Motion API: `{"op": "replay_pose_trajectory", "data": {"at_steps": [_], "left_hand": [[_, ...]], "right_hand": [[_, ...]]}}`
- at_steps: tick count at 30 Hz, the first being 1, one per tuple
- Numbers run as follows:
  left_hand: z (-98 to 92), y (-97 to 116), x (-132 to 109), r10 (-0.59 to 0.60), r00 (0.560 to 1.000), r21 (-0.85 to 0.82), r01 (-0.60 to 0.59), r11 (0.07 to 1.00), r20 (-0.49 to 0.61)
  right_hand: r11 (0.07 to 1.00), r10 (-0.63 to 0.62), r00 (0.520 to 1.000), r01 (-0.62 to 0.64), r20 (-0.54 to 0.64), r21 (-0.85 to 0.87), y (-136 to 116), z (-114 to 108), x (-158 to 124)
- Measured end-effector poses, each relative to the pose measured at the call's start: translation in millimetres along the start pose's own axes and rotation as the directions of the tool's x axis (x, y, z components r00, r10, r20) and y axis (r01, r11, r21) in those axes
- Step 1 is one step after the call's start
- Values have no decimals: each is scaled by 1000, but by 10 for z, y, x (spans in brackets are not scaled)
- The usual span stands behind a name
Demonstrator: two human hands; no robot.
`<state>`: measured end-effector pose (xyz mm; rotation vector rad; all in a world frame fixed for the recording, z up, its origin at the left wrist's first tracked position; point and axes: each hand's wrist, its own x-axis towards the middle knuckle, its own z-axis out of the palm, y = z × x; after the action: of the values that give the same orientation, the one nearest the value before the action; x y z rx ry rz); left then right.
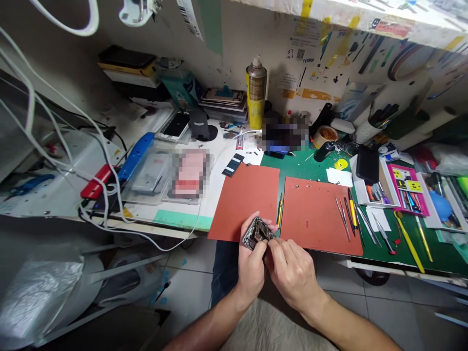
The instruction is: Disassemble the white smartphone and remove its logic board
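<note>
In my left hand (252,265) lies an opened phone (256,233), its inner parts facing up, the fingers wrapped round its edges. My right hand (290,265) is closed against the phone's near right end, thumb and fingers pinched together. What sits between those right fingertips is hidden. Both hands are above the front edge of the bench, close to my body. Beyond them are a left reddish-brown mat (252,190) and a right reddish-brown mat (314,209). A gold screwdriver (280,210) rests between the two mats.
Tweezers (342,218) and a yellow-black pen-like tool (352,209) lie on the right mat. Further right stand a white tray (393,195) of tools and a pink box (407,187). A yellow spray can (256,92) is at the back. White cables (106,161) hang at left.
</note>
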<state>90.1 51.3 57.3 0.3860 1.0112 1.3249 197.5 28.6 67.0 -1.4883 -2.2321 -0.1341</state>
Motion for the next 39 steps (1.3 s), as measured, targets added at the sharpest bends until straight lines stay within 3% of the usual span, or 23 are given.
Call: {"op": "replay_pose_trajectory", "data": {"at_steps": [10,15,19,23,29,33,39], "left_hand": [[22,10,3,-13,1000,-23,14,1000,14],[12,24,41,-75,997,-23,74,997,-32],[17,66,85,-176,982,-66,172,983,-65],[-9,139,95,-232,965,-66,225,972,-123],[-72,217,98,-261,939,-28,261,965,-223],[-78,223,102,-270,934,-18,274,962,-235],[-29,276,88,-316,910,-11,325,945,-267]], "right_hand": [[995,101,990,-99,-101,25,-1,49,15],[970,168,978,-142,-120,200,2,14,29],[918,317,939,-269,-133,290,143,-45,16],[907,413,885,-380,-214,180,562,-38,-99],[891,344,899,-403,-270,-207,1142,70,-405],[875,389,895,-433,-216,-218,1174,131,-516],[840,535,832,-542,-145,-12,1080,106,-479]]}}
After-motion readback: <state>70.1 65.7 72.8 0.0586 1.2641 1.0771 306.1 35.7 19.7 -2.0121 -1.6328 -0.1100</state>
